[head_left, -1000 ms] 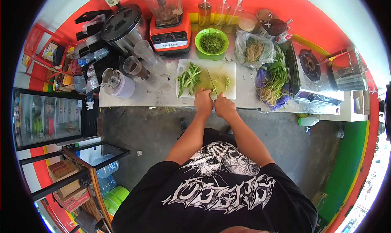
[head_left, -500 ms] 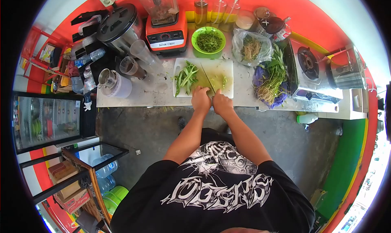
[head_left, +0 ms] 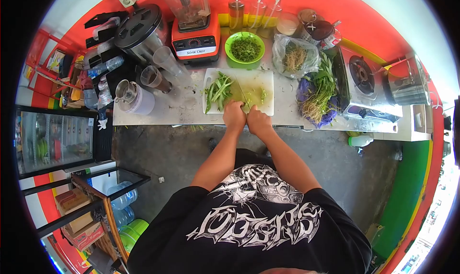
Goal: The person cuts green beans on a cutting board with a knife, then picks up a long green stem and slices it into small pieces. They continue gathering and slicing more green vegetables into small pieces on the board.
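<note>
A white cutting board [head_left: 267, 77] lies near the counter's front edge. My right hand [head_left: 259, 120] is closed around the handle of a knife [head_left: 242, 90], whose blade slants up and left across the board. Close beside the blade, my left hand [head_left: 234, 116] has its fingers curled down on the board; what they pinch is hidden under them. Long leafy greens [head_left: 218, 91] lie loose on the board's left side, just beyond my left hand. Small chopped green bits [head_left: 263, 94] are scattered to the right of the blade.
Behind the board stand a green bowl [head_left: 255, 60] of chopped herbs and a red blender [head_left: 195, 43]. To the right are a plastic bag [head_left: 282, 58] with roots, a bunch of rooted greens [head_left: 322, 89] and a gas stove [head_left: 357, 94]. Plastic cups [head_left: 152, 77] stand on the left.
Both hands and the knife have shifted very slightly. The greens and chopped bits look the same.
</note>
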{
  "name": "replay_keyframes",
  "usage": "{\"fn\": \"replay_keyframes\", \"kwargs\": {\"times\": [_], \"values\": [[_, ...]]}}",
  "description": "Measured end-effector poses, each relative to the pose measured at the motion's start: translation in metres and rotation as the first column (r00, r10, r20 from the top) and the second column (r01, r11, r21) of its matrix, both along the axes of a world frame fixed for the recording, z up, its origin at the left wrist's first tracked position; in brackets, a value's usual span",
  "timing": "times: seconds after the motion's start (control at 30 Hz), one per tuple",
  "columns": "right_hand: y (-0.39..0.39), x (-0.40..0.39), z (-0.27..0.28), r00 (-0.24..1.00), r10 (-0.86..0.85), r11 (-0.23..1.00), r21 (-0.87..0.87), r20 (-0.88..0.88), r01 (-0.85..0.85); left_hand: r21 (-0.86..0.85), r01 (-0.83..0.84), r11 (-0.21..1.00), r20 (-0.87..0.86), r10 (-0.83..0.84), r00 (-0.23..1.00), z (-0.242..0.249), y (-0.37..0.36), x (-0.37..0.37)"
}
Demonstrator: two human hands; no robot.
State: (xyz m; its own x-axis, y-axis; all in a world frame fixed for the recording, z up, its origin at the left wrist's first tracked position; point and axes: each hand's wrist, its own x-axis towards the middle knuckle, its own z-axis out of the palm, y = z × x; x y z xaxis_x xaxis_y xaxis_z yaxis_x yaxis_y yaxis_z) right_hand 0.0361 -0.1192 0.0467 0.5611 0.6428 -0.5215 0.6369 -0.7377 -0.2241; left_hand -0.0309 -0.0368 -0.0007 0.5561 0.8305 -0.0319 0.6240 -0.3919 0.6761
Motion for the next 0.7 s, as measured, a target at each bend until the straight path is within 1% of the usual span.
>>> {"fn": "replay_keyframes", "kwargs": {"times": [0.03,0.17,0.27,0.37,0.43,0.47,0.53,0.57,0.63,0.67,0.7], "values": [[-0.003,-0.003,0.0,1.0,0.003,1.0,-0.005,0.021,-0.003,-0.004,-0.006,1.0,-0.003,0.006,1.0,-0.001,0.001,0.0],[-0.012,-0.012,-0.011,1.0,-0.023,1.0,-0.015,0.008,0.023,0.0,-0.001,1.0,-0.021,0.001,1.0,-0.001,0.0,0.0],[-0.001,-0.002,-0.012,0.999,-0.038,0.999,0.039,0.026,0.037,0.034,-0.009,0.999,-0.007,0.009,1.0,-0.002,0.001,0.001],[0.002,0.0,-0.007,1.0,-0.001,0.999,0.049,0.03,-0.001,0.003,-0.015,1.0,0.003,0.015,1.0,-0.001,0.001,-0.002],[-0.005,-0.005,-0.007,0.999,-0.029,0.998,0.06,0.022,0.027,-0.002,-0.053,0.999,0.011,0.053,0.999,-0.001,0.002,-0.005],[-0.009,-0.01,-0.008,0.999,-0.025,0.998,0.059,0.02,0.024,-0.003,-0.057,0.998,0.009,0.057,0.998,-0.001,0.002,-0.006],[-0.013,-0.017,-0.012,0.998,-0.067,0.996,0.053,-0.022,0.068,0.022,-0.045,0.999,0.041,0.044,0.998,-0.001,0.002,-0.007],[-0.011,-0.016,-0.015,0.998,-0.066,0.996,0.053,-0.021,0.067,0.022,-0.046,0.999,0.042,0.045,0.998,-0.001,0.001,-0.008],[-0.003,-0.011,-0.016,0.999,-0.046,0.993,0.109,-0.001,0.046,0.038,-0.037,0.999,0.043,0.036,0.998,-0.002,0.001,-0.007],[0.001,-0.005,-0.016,0.999,-0.051,0.992,0.111,0.003,0.051,0.04,-0.032,0.999,0.047,0.03,0.998,-0.002,0.001,-0.006],[0.005,0.0,-0.014,1.0,-0.023,0.994,0.108,0.018,0.021,0.023,-0.037,0.999,0.044,0.036,0.998,-0.002,0.002,-0.006]]}}
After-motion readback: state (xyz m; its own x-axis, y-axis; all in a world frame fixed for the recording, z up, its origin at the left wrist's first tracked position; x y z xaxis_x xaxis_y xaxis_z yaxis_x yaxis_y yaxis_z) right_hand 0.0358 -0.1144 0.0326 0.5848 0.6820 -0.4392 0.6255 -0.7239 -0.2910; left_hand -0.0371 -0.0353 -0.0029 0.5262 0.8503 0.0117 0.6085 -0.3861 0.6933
